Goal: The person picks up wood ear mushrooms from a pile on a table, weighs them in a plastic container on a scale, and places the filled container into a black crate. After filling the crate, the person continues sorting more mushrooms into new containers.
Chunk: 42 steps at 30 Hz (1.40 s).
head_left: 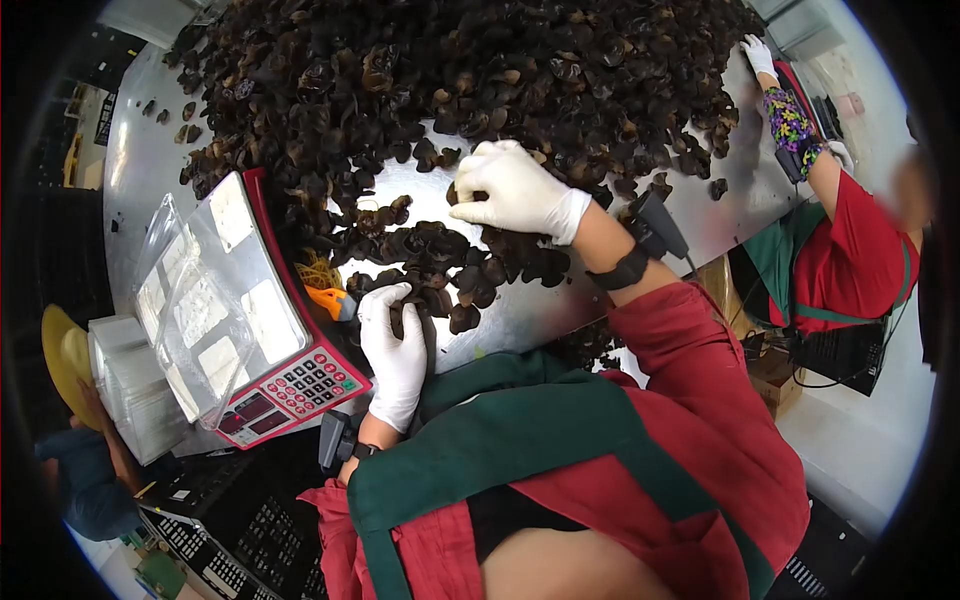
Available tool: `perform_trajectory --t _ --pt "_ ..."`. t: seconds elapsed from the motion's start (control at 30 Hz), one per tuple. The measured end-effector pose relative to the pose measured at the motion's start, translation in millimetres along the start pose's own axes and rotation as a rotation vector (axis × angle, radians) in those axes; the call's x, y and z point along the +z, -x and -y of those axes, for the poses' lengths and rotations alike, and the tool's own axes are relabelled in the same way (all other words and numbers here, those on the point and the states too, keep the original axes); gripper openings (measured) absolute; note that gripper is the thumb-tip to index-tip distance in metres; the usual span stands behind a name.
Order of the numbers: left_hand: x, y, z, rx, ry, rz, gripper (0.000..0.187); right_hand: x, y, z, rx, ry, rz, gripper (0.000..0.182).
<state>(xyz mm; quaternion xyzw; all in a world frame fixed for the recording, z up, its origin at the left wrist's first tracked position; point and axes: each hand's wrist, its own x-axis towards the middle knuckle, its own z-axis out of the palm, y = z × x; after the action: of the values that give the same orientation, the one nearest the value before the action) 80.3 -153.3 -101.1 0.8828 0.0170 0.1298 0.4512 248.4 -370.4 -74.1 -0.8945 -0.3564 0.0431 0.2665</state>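
Dark brown, curled fungus-like pieces point(440, 70) lie heaped over the metal table point(150, 185), with a smaller cluster point(430, 250) nearer my body. My left hand point(393, 350), in a white glove, rests at the near edge of that cluster, its fingers curled around a dark piece. Above the cluster, between it and the big heap, is my right hand point(515, 192), also gloved in white. Its thumb and fingers are bent together, and a dark piece shows at the fingertips.
A red and silver digital scale point(290, 385) with a clear plastic tray point(190, 310) stands at left, beside stacked white trays point(135, 385). An orange-handled tool point(332, 303) lies near the scale. Black crates point(235, 520) are below. Co-workers are at right point(850, 260) and lower left point(90, 470).
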Motion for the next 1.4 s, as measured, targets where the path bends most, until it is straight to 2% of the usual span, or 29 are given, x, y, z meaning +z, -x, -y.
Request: perform_trajectory --t 0.1,0.17,0.23,0.3,0.37,0.47,0.5,0.57,0.73,0.83,0.97,1.1,1.17,1.2,1.27,1.33,1.37,1.4 --pt "1 -1 2 0.001 0.035 0.011 0.026 -17 -22 -17 -0.017 -0.037 0.043 0.033" --pt "2 -1 3 0.003 0.055 0.012 0.026 -42 -48 -12 0.097 -0.082 -0.052 0.032" --pt "2 -2 2 0.046 0.086 -0.003 0.027 -50 -82 -25 -0.006 0.099 -0.284 0.037" --pt "0 -3 -11 0.043 0.096 -0.026 0.031 -49 -114 -31 0.004 0.362 -0.345 0.052" --pt "-3 -11 -18 0.286 -0.152 -0.005 0.034 -29 -138 -38 0.058 0.355 -0.286 0.065" --pt "2 -25 -33 0.278 -0.498 0.176 0.036 5 -137 -35 0.042 0.59 -0.191 0.067" --pt "5 -25 -29 0.255 -0.553 0.221 0.034 3 -131 -24 0.013 0.559 -0.098 0.063" --pt "4 -25 -28 0.253 -0.565 0.224 0.03 9 -110 -15 0.005 0.398 -0.042 0.058" --pt "-1 -22 -22 0.209 -0.409 0.148 0.024 -1 -38 -19 -0.118 0.252 -0.109 0.047" --pt "-3 -23 -25 0.2 -0.371 0.155 0.023 -10 11 -12 -0.097 0.125 -0.026 0.044" --pt "-9 -27 -36 0.181 -0.297 0.128 0.023 -17 55 -7 -0.014 0.035 -0.098 0.031" --pt "-14 -25 -35 0.209 -0.216 0.051 0.026 -27 73 1 -0.014 0.014 -0.215 0.026" --pt "-15 -24 -40 -0.011 0.033 0.108 0.024 -33 78 14 0.056 0.013 -0.399 0.021" --pt "-16 -24 -50 0.004 0.055 0.116 0.022 -32 77 28 0.003 0.008 -0.5 0.019" --pt "-12 -19 -50 -0.049 0.073 0.154 0.021 -26 77 56 -0.086 -0.156 -0.396 0.029" --pt "-6 -18 -57 -0.102 0.196 0.204 0.02 -11 78 89 -0.067 -0.304 -0.212 0.039" --pt "-8 -17 -59 -0.038 0.037 0.217 0.016 -4 82 103 -0.031 -0.336 -0.174 0.038" --pt "-5 -14 -51 -0.101 0.1 0.248 0.014 9 85 104 -0.011 -0.311 -0.235 0.036"
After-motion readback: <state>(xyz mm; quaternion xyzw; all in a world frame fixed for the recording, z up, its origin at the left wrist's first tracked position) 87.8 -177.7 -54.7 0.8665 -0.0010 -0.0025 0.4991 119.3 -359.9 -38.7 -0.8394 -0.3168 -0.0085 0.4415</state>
